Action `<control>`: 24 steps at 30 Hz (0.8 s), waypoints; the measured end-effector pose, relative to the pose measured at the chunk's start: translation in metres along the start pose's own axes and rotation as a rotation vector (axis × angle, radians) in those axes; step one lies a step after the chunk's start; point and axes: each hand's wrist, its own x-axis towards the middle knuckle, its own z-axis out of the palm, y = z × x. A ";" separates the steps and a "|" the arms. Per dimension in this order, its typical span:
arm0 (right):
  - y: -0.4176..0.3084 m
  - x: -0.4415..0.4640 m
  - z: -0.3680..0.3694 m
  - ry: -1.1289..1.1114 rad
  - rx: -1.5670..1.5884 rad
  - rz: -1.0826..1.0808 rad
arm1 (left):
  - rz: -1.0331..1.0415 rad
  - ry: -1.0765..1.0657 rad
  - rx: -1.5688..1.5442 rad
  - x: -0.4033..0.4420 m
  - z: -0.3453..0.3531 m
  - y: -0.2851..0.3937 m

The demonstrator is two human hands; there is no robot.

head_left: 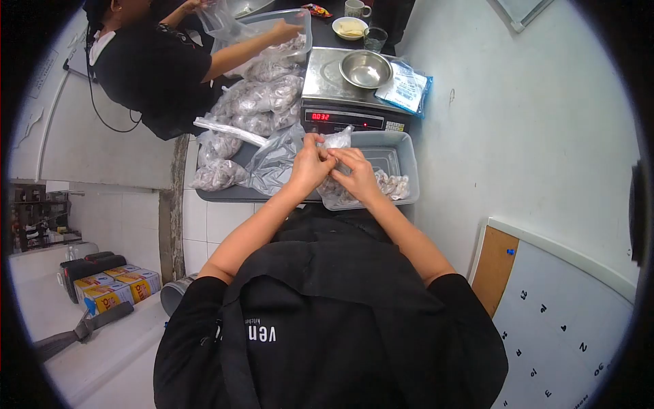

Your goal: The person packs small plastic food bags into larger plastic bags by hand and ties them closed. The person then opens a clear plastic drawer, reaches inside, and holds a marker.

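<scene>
Both my hands meet over the left part of a clear plastic tub (410, 160). My left hand (312, 163) pinches the gathered top of a clear plastic bag (338, 138), and my right hand (355, 170) closes on it from the other side. Below my fingers the bag's filled part, with small pale pieces, is partly hidden. More pale pieces (393, 184) lie loose in the tub. Just left of my left hand are empty plastic bags (272, 163). Behind the tub stands a digital scale (323, 75) with a steel bowl (366, 69) on it.
Several filled bags (262, 99) are piled left of the scale. A co-worker (153, 68) at the upper left reaches into another tub (305, 34). A blue-edged packet (407, 87) lies beside the bowl; a plate (350, 28), glass (374, 39) and mug (356, 9) stand behind. A wall borders the right.
</scene>
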 end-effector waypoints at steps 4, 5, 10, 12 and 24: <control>0.004 0.006 0.005 0.100 -0.148 -0.139 | 0.017 0.036 0.003 -0.002 0.001 -0.006; 0.007 0.005 0.006 0.101 -0.149 -0.140 | 0.067 0.084 0.050 -0.004 0.001 -0.005; 0.001 0.006 0.014 0.068 -0.294 -0.204 | 0.064 0.084 0.052 -0.017 -0.013 0.006; -0.006 0.007 0.016 0.063 -0.326 -0.182 | 0.081 0.089 0.065 -0.020 -0.018 0.010; -0.010 0.011 0.007 -0.231 -0.518 -0.414 | 0.155 -0.355 0.486 -0.026 -0.080 0.015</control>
